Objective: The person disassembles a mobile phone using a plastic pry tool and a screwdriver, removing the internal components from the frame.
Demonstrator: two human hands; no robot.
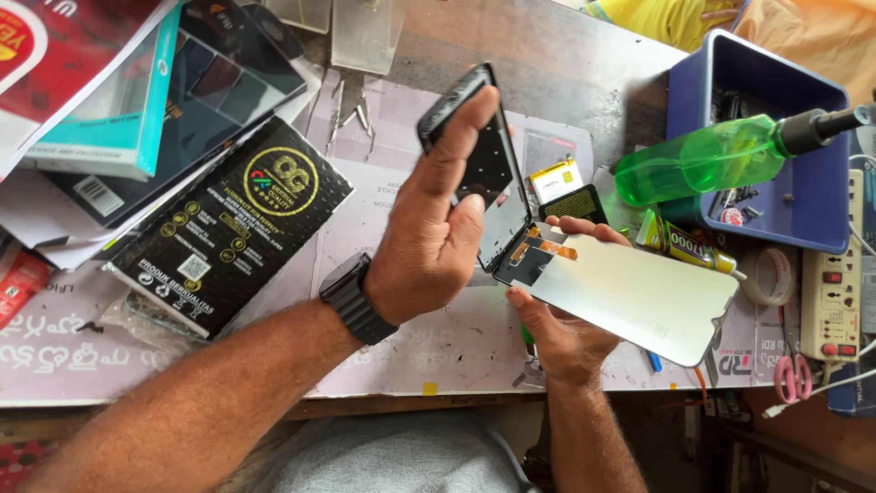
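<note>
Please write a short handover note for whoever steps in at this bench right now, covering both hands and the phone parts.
Left hand: grips the dark phone body, tilted up on edge above the mat, thumb along its side.
Right hand: holds the silvery display panel from beneath, back side up, with its orange flex strips showing.
The panel's flex end meets the phone body's lower edge; whether they are connected cannot be told.
Done: the two parts are apart, not seated flat together.
Left: the panel is not yet pressed into the body.
Nearby: glue tube, green spray bottle, small battery, blue bin.
</note>
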